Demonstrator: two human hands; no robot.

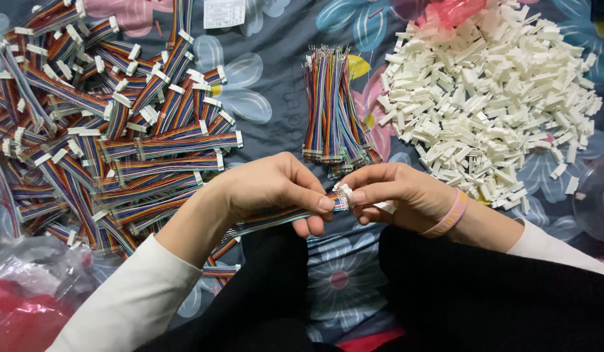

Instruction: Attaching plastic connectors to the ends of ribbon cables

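Left hand [276,189] pinches ribbon cable [276,218], lying near-horizontal, end toward right hand's [400,195] pinched white connector [345,191].

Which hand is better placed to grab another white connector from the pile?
Right hand: it sits beside the white connector pile, pinching only a small connector. The left hand grips the ribbon cable.

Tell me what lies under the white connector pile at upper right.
The pile of white plastic connectors rests on a dark floral cloth, with a pink plastic bag showing at its top edge. How far the bag runs beneath is hidden by the connectors.
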